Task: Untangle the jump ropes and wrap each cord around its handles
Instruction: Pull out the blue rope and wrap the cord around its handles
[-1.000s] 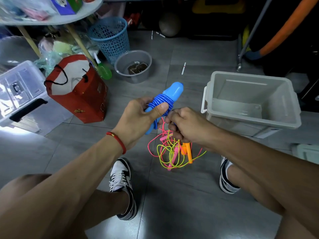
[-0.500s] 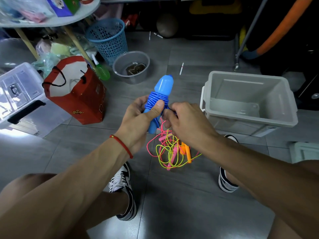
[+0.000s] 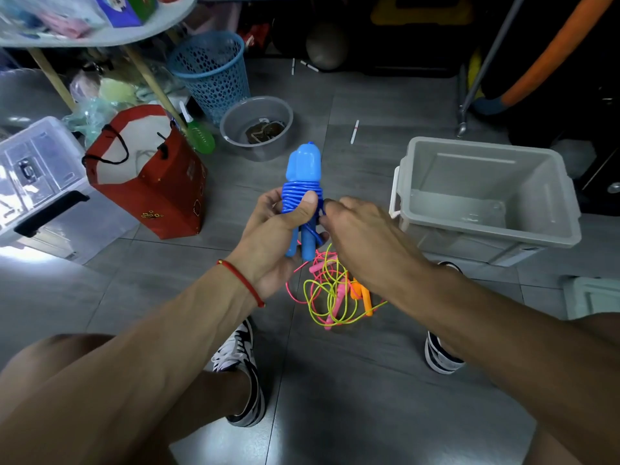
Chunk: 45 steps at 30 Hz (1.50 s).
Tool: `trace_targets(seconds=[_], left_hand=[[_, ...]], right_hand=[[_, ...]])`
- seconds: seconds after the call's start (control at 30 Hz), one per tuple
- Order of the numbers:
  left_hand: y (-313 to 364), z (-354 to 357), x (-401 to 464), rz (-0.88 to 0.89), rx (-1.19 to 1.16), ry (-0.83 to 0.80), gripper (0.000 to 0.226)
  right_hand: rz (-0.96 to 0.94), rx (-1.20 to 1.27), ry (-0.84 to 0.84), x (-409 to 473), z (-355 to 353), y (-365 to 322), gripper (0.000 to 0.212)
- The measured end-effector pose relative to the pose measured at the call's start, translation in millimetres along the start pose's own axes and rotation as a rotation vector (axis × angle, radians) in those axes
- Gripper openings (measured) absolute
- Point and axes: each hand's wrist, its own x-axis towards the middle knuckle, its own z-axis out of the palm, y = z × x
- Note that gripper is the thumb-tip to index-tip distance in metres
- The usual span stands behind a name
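Observation:
My left hand grips the two blue jump rope handles held together upright, thumb pressed on the blue cord coiled round them. My right hand sits just to the right of the bundle, fingertips curled against the cord at its side. What those fingertips pinch is hidden behind the hand. On the floor below lies a tangle of pink and yellow cords with pink handles and orange handles.
A grey plastic bin stands open to the right. A red paper bag, a clear lidded box, a grey bowl and a blue mesh basket are left and ahead. My shoes flank the tangle.
The blue bundle has swung from tilted right to upright. My right hand has risen from the floor tangle to the bundle's side.

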Motion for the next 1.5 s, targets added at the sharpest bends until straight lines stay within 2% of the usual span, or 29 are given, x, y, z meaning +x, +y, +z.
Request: trace_targets(seconds=[0.1, 0.27, 0.37, 0.47, 0.57, 0.7, 0.8, 0.87, 0.97, 1.07, 1.2, 1.37, 1.5], left_hand=[[1.6, 1.0, 0.1, -0.009, -0.009, -0.016, 0.064], [2.3, 4.8, 1.4, -0.002, -0.03, -0.025, 0.052], [3.7, 5.7, 2.3, 0.008, -0.025, 0.013, 0.047], [1.5, 5.8, 3.5, 0.019, -0.035, 0.044, 0.039], [-0.3, 6.5, 4.6, 0.026, -0.05, 0.077, 0.04], [-2.9, 6.3, 4.6, 0.002, 0.034, 0.082, 0.014], [-3.3, 8.5, 4.6, -0.017, 0.017, 0.114, 0.015], [-0.3, 11.4, 3.7, -0.031, -0.038, 0.141, 0.015], [6.0, 14.1, 1.6, -0.056, -0.108, 0.13, 0.019], [8.2, 13.6, -0.2, -0.068, -0.127, 0.103, 0.029], [7.5, 11.8, -2.6, -0.057, -0.122, 0.082, 0.04], [6.2, 8.3, -2.8, -0.11, -0.086, 0.061, 0.037], [6.6, 6.4, 0.5, -0.136, -0.079, 0.086, 0.041]], right_hand=[[-0.029, 0.046, 0.014, 2.7, -8.4, 0.8, 0.021], [-0.045, 0.139, 0.151, 1.9, -2.1, -1.1, 0.027], [-0.081, 0.03, 0.13, 0.9, 7.2, -2.1, 0.015], [-0.079, -0.048, 0.131, -1.0, 10.8, -6.1, 0.024], [-0.087, 0.01, 0.159, -2.8, 4.3, -12.1, 0.021], [-0.134, -0.065, 0.098, 1.1, 7.4, -6.3, 0.016], [-0.148, -0.108, 0.093, 5.3, 10.2, -1.1, 0.029], [-0.177, -0.102, 0.117, 7.5, 7.7, 2.7, 0.026], [-0.118, -0.006, 0.148, 9.7, -0.3, 5.3, 0.011], [-0.002, 0.173, 0.151, 11.0, -2.4, 10.2, 0.016], [0.021, 0.39, 0.102, 13.2, -3.8, 19.0, 0.007], [0.049, 0.507, 0.06, 13.8, -8.7, 25.2, 0.005], [0.076, 0.525, 0.138, 13.2, -4.7, 23.7, 0.008]])
